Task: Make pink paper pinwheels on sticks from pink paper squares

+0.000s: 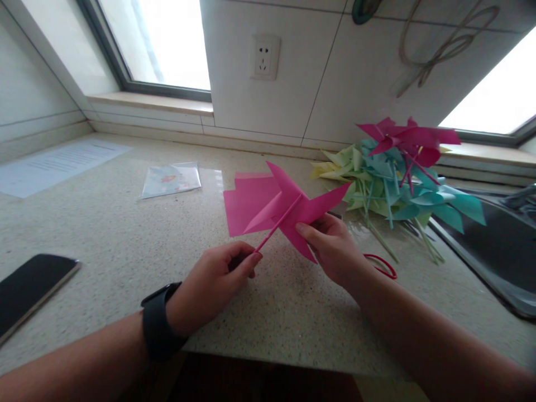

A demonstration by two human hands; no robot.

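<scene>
A pink paper pinwheel [297, 209] is held just above the counter, its back turned toward me. Its thin pink stick [274, 228] slants across the paper down to the lower left. My left hand [228, 273], with a dark watch on the wrist, pinches the lower end of that stick. Between thumb and fingers, my right hand [333, 245] grips the pinwheel's lower right blade; some of its fingers are hidden behind the paper. Flat pink paper sheets [238, 204] lie behind the pinwheel on the left.
Pink, blue and yellow-green pinwheels [393, 167] are piled at the back right, beside a sink [502, 245]. Red scissor handles [383, 267] show past my right wrist. A phone [36, 287], a printed sheet [62, 164] and a clear packet [171, 180] lie on the left.
</scene>
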